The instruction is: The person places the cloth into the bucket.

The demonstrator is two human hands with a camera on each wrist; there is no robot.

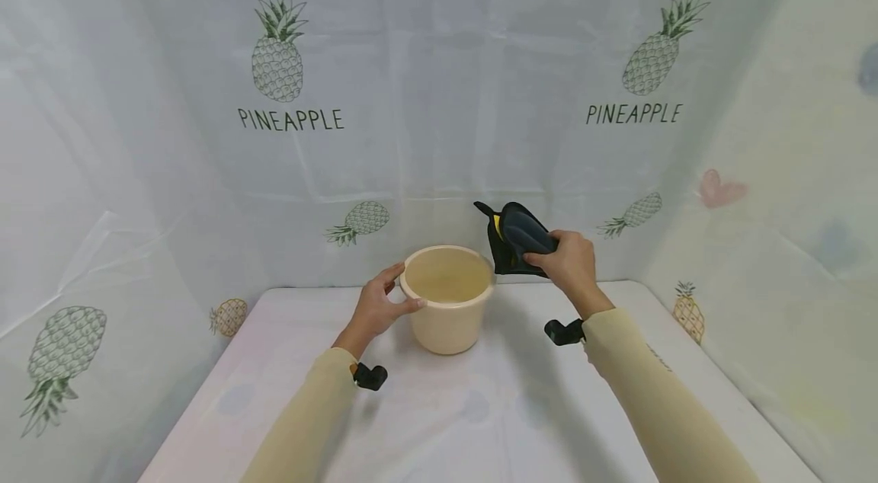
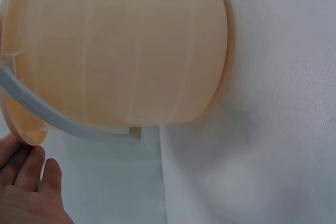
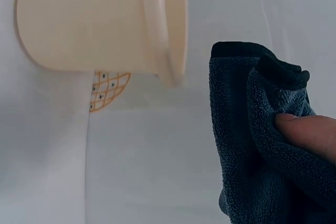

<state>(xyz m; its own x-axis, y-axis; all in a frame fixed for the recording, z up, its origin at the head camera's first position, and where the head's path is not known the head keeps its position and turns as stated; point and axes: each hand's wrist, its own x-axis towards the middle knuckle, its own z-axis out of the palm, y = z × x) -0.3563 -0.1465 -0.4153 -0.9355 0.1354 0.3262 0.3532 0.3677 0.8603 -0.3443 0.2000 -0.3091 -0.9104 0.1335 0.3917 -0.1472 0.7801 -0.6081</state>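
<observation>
A cream plastic bucket stands upright toward the back of the table. Its grey handle hangs against the side in the left wrist view. My left hand holds the bucket's rim at the left, thumb on the near edge and fingers farther round; the left wrist view shows the fingertips against the rim. Beside the bucket on the right, my right hand grips a folded dark blue towel with black edging, raised above the table. A bit of yellow shows in its folds. The thumb presses on the cloth; the other fingers are mostly hidden.
A pale cloth covers the table, whose back edge lies just behind the bucket. White sheeting printed with pineapples rises behind and at both sides. Small dark cameras are strapped to both wrists.
</observation>
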